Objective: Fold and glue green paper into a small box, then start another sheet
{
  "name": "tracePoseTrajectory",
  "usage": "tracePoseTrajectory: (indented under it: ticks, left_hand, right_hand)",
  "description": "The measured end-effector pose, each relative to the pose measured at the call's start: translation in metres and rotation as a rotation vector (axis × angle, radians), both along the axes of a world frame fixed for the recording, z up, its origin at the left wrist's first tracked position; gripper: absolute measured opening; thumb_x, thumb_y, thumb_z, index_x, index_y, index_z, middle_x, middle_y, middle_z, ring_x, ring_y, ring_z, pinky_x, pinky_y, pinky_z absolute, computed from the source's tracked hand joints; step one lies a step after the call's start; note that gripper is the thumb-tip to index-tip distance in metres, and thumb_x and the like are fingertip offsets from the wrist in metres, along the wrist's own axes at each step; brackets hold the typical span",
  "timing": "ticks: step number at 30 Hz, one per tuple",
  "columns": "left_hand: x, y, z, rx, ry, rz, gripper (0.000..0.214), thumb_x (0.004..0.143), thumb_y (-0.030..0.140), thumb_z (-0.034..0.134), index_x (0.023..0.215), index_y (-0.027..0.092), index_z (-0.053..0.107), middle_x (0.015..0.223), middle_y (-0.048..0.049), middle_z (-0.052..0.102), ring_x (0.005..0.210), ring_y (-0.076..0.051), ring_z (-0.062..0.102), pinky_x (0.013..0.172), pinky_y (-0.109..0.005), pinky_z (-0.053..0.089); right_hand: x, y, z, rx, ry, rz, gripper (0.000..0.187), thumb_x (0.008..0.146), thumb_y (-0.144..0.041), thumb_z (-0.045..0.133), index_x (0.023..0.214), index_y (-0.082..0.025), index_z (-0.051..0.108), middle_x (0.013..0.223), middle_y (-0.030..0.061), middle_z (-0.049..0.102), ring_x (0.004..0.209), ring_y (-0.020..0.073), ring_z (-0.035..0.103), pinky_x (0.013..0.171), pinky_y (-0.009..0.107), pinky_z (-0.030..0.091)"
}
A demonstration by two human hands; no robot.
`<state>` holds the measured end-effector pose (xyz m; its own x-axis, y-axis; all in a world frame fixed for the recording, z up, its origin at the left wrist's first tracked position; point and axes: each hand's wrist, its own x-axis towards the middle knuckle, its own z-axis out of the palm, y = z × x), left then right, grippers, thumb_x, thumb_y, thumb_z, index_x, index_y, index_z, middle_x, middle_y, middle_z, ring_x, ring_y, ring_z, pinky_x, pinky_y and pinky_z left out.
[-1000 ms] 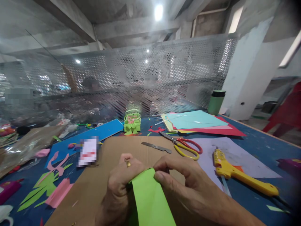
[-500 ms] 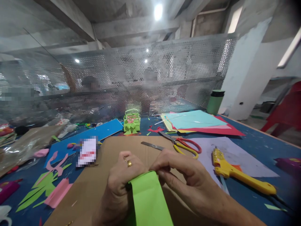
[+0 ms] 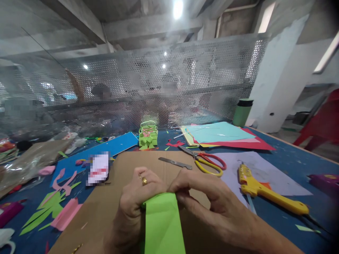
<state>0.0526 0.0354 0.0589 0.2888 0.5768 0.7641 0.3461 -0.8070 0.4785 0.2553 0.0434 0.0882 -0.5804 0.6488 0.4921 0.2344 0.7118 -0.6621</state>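
A wide strip of bright green paper (image 3: 162,222) hangs toward me from between my hands, its far end folded over. My left hand (image 3: 137,197), with a gold ring on one finger, is closed around the folded end from the left. Thumb and fingertips of my right hand (image 3: 203,197) pinch the right corner of the same fold. Underneath lies a brown cardboard sheet (image 3: 127,165). Just beyond my fingers are a flat metal blade (image 3: 174,163) and scissors (image 3: 206,162) with one red and one yellow handle.
A yellow glue gun (image 3: 270,195) lies on lilac paper at the right. Behind stand a small green paper basket (image 3: 148,135), stacked coloured paper (image 3: 222,133) and a green bottle (image 3: 243,112). Green paper scraps (image 3: 47,210) lie left. A perforated screen (image 3: 127,88) closes off the back.
The green paper strip has swung slightly left and its fold now faces me more squarely. Both hands keep their hold on it, with the left hand shifted a little.
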Motion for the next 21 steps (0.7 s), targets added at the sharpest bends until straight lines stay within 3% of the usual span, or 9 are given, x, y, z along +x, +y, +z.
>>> tracePoseTrajectory:
  ticks: [3, 8, 11, 14, 18, 21]
  left_hand:
    - [-0.003, 0.002, -0.001, 0.052, -0.059, 0.099, 0.007, 0.091, 0.017, 0.067, 0.089, 0.022, 0.072, 0.074, -0.001, 0.061, 0.071, -0.019, 0.055, 0.075, -0.038, 0.041]
    - [-0.013, 0.013, -0.006, 0.233, 0.009, 0.247, 0.034, 0.098, 0.016, 0.057, 0.127, 0.027, 0.069, 0.075, 0.0002, 0.063, 0.073, -0.018, 0.058, 0.081, -0.038, 0.043]
    - [-0.017, 0.021, -0.009, 0.309, 0.035, 0.34, 0.031, 0.095, 0.016, 0.061, 0.122, 0.027, 0.072, 0.075, 0.0002, 0.063, 0.074, -0.019, 0.059, 0.079, -0.038, 0.044]
    - [-0.018, 0.024, -0.009, 0.291, 0.05, 0.294, 0.028, 0.089, 0.015, 0.067, 0.115, 0.024, 0.074, 0.083, -0.0023, 0.069, 0.077, -0.02, 0.062, 0.076, -0.038, 0.046]
    - [-0.017, 0.022, -0.007, 0.223, 0.103, 0.313, 0.021, 0.091, 0.017, 0.063, 0.108, 0.023, 0.074, 0.082, -0.0035, 0.072, 0.076, -0.021, 0.062, 0.072, -0.038, 0.045]
    - [-0.016, 0.02, -0.007, 0.259, 0.204, 0.337, 0.025, 0.092, 0.011, 0.057, 0.111, 0.022, 0.07, 0.083, -0.0033, 0.073, 0.074, -0.02, 0.062, 0.073, -0.038, 0.041]
  right_hand:
    - [-0.001, 0.0, -0.007, 0.006, -0.003, -0.058, 0.026, 0.094, -0.01, 0.05, 0.111, -0.025, 0.063, 0.091, -0.0011, 0.068, 0.083, 0.0129, 0.062, 0.075, 0.025, 0.048]
    - [-0.001, 0.007, -0.017, 0.07, -0.041, -0.144, 0.041, 0.085, -0.004, 0.051, 0.12, -0.023, 0.061, 0.097, 0.0006, 0.069, 0.086, 0.0142, 0.064, 0.075, 0.027, 0.051]
    - [0.0, 0.011, -0.015, 0.138, 0.049, -0.248, 0.036, 0.09, -0.008, 0.049, 0.119, -0.022, 0.063, 0.09, 0.0003, 0.07, 0.078, 0.013, 0.066, 0.071, 0.026, 0.052]
    - [0.003, 0.006, -0.006, 0.228, 0.141, -0.324, 0.024, 0.095, -0.013, 0.05, 0.11, -0.022, 0.065, 0.086, -0.0002, 0.07, 0.074, 0.0121, 0.066, 0.068, 0.023, 0.053]
    - [0.003, -0.008, 0.003, 0.387, 0.052, -0.268, 0.017, 0.094, -0.02, 0.058, 0.109, -0.023, 0.066, 0.096, 0.0039, 0.072, 0.089, 0.018, 0.068, 0.076, 0.029, 0.054]
    - [-0.003, -0.012, -0.001, 0.473, -0.069, -0.227, 0.027, 0.092, -0.036, 0.066, 0.115, -0.022, 0.065, 0.102, 0.0073, 0.071, 0.092, 0.0233, 0.066, 0.081, 0.037, 0.052]
